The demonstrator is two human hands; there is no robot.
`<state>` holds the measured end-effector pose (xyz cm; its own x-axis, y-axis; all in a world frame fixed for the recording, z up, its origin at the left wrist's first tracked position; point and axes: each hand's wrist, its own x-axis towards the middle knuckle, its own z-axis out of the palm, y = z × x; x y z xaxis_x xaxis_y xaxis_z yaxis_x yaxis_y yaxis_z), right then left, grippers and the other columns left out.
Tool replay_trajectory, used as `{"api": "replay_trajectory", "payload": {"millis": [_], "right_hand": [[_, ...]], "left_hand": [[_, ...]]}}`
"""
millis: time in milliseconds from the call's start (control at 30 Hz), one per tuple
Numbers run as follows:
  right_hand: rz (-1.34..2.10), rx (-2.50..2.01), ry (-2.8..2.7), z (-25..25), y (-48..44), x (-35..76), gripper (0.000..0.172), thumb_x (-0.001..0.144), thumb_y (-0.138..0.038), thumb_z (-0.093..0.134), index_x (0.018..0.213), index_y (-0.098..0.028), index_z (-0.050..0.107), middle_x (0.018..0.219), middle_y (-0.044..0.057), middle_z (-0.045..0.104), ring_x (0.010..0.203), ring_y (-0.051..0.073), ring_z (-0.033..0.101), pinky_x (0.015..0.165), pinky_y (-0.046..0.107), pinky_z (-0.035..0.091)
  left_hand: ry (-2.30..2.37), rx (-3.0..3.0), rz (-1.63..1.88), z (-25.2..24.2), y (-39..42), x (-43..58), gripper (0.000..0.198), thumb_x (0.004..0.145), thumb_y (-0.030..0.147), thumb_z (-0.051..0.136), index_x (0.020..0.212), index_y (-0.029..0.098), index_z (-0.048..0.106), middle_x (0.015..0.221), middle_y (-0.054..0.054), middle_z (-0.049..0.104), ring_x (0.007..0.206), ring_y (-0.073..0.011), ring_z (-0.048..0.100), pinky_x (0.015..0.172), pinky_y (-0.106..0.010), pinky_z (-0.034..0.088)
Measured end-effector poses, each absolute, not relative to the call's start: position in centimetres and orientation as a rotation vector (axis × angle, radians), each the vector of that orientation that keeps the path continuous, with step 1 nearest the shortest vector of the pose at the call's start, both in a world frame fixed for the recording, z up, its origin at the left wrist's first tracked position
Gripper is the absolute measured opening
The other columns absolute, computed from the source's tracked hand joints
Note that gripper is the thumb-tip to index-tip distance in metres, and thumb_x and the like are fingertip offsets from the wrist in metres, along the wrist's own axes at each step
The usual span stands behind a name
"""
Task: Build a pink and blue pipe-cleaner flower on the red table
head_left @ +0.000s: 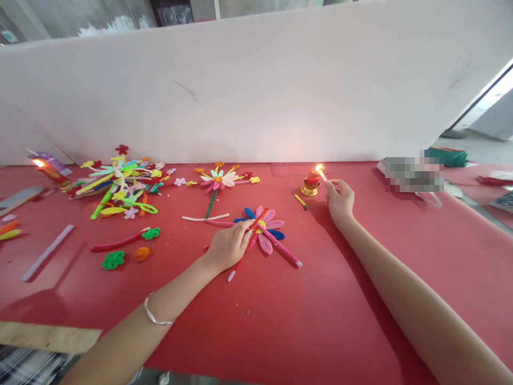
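My left hand [230, 243] is closed, its fingertips pinching at the middle of a pink and blue pipe-cleaner flower [265, 243] on the table; those fingers partly hide the flower's centre. Pink and red pipe-cleaner stems [280, 250] with pale ends stick out around it. My right hand [340, 200], also closed, grips a whitish stick [324, 176] that looks like a glue stick. The stick's tip is at the flame of a red candle [313, 179] in a small gold holder. Close to the candle lies a short yellow stick [300, 201] with a dark end.
Behind stands a white board [256, 91]. A multicoloured pipe-cleaner pile [124, 182] and another lit candle [52, 174] are at the left. A finished-looking flower [216, 182] lies beyond my left hand. Green flower pieces [113, 260] and a lavender stick [48, 254] rest on the red table [320, 321].
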<state>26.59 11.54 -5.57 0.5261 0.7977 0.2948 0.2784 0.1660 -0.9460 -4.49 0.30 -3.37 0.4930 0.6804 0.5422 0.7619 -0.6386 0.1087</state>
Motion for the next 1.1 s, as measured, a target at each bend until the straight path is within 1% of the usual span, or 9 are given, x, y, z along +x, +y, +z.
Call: {"api": "replay_trajectory", "payload": {"millis": [200,300,367,467,633,733,833,1100], "right_hand": [[0.472,-1.403,-1.031,-5.62,11.54,26.56,0.028,0.076,-0.045,0.054,0.076,-0.018,0.060,0.044,-0.005,0.042,0.041,0.009,0.037,0.041,0.022,0.027],[0.471,-1.397,-1.055,-5.66,11.47,26.57,0.031,0.077,-0.048,0.052,0.078,-0.018,0.062,0.043,-0.006,0.040,0.041,0.009,0.035,0.041,0.022,0.026],[0.462,-1.393,-1.061,-5.66,11.41,26.56,0.034,0.078,-0.049,0.051,0.079,-0.018,0.063,0.043,-0.006,0.038,0.041,0.009,0.034,0.042,0.022,0.026],[0.444,-1.387,-1.090,-5.62,11.32,26.56,0.038,0.079,-0.051,0.048,0.081,-0.017,0.065,0.043,-0.006,0.036,0.042,0.009,0.033,0.042,0.023,0.026],[0.428,-1.394,-1.122,-5.60,11.29,26.59,0.041,0.080,-0.052,0.046,0.082,-0.016,0.066,0.044,-0.006,0.037,0.042,0.009,0.032,0.043,0.023,0.026],[0.422,-1.397,-1.126,-5.64,11.33,26.62,0.042,0.081,-0.052,0.045,0.083,-0.016,0.066,0.044,-0.006,0.037,0.042,0.009,0.033,0.043,0.023,0.027],[0.410,-1.392,-1.143,-5.66,11.34,26.65,0.042,0.082,-0.052,0.043,0.080,-0.016,0.065,0.044,-0.005,0.038,0.043,0.009,0.035,0.044,0.023,0.028],[0.411,-1.426,-1.137,-6.07,11.76,26.84,0.039,0.079,-0.053,0.047,0.080,-0.016,0.063,0.046,-0.005,0.042,0.043,0.010,0.038,0.043,0.023,0.029]], "left_hand": [[-1.219,-2.602,-0.853,-3.28,0.23,-4.49,0.025,0.091,0.020,0.034,0.112,0.016,0.048,0.089,-0.006,0.069,0.078,-0.0168,0.067,0.057,-0.023,0.047],[-1.230,-2.618,-0.850,-3.31,0.19,-4.52,0.024,0.092,0.023,0.034,0.110,0.016,0.049,0.091,-0.007,0.069,0.079,-0.0167,0.067,0.061,-0.024,0.048],[-1.222,-2.625,-0.845,-3.39,0.21,-4.58,0.024,0.092,0.024,0.034,0.108,0.016,0.051,0.089,-0.007,0.069,0.078,-0.0167,0.067,0.062,-0.024,0.049],[-1.216,-2.623,-0.827,-3.49,0.29,-4.68,0.025,0.092,0.024,0.034,0.107,0.015,0.052,0.085,-0.007,0.069,0.076,-0.0169,0.067,0.063,-0.025,0.049],[-1.203,-2.631,-0.843,-3.42,0.27,-4.70,0.024,0.091,0.023,0.035,0.106,0.015,0.052,0.086,-0.007,0.070,0.076,-0.0172,0.068,0.063,-0.025,0.050],[-1.193,-2.627,-0.845,-3.31,0.22,-4.61,0.022,0.091,0.023,0.036,0.104,0.015,0.052,0.085,-0.006,0.070,0.075,-0.0168,0.068,0.060,-0.024,0.048],[-1.178,-2.616,-0.845,-3.23,0.20,-4.51,0.021,0.092,0.024,0.036,0.101,0.015,0.053,0.080,-0.005,0.071,0.070,-0.0163,0.068,0.056,-0.023,0.046],[-1.151,-2.594,-0.829,-3.15,0.19,-4.34,0.026,0.094,0.030,0.034,0.098,0.015,0.055,0.068,-0.002,0.068,0.059,-0.0137,0.065,0.050,-0.021,0.040]]}}
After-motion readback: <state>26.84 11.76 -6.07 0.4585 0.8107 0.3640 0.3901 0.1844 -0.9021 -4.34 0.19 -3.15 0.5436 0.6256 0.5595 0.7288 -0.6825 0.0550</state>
